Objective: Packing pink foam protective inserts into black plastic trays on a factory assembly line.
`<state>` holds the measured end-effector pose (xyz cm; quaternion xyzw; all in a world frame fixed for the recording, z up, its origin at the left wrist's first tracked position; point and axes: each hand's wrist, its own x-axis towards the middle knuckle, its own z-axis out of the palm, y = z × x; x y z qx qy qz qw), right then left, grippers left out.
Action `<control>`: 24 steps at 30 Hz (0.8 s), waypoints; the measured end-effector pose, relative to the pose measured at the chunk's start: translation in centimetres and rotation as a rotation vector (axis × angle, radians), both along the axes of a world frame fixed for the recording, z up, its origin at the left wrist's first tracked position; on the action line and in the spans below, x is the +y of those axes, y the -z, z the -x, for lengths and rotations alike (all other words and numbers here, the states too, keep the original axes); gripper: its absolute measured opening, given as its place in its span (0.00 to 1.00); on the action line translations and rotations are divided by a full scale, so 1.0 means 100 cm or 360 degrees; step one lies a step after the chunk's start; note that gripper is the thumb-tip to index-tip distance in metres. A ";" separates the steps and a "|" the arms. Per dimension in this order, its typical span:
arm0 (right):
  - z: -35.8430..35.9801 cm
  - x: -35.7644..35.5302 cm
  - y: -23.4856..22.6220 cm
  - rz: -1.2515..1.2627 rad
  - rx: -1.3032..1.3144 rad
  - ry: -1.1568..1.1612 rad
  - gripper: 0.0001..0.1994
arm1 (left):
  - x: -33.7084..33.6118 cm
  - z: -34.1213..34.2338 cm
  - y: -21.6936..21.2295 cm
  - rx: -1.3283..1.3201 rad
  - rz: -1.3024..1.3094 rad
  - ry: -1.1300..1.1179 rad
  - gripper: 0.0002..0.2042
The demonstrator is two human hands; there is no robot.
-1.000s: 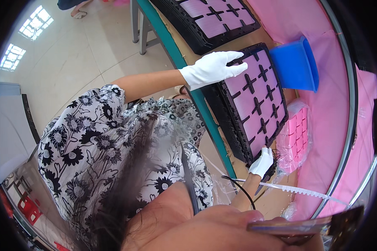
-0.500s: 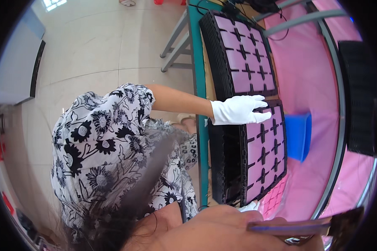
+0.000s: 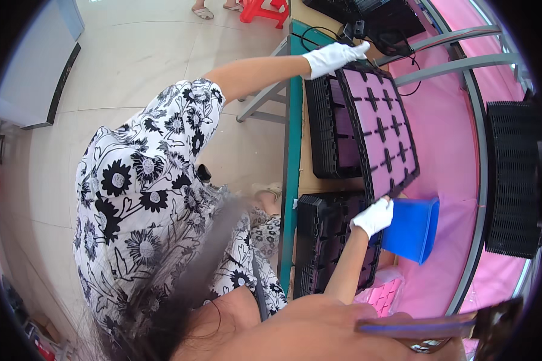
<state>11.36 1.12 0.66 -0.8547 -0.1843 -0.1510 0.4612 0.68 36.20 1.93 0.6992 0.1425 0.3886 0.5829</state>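
Observation:
My two white-gloved hands hold a black tray with pink compartments and black cross-shaped dividers between them. My left hand is at its far end, with the fingers at the rim and the thumb raised. At the near end, my right hand pinches the rim. The tray is tilted over the far stack of black trays, where pink shows inside the top one. Nearer, below my right hand, stands a second stack of black trays, whose top shows dark without pink panels.
A blue bin stands right of my right hand. Grey metal bars and a black cable lie beyond the far stack. A dark ribbed stack is at the right. A red stool stands on the floor.
The pink-panelled tray has left the near stack and moved up over the far stack. My left hand has moved away to its far end; my right hand has come into view gripping it.

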 end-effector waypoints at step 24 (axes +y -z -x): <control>0.033 0.041 0.029 0.0457 -0.0025 -0.0312 0.22 | 0.062 -0.004 0.026 0.0307 -0.0313 -0.0303 0.39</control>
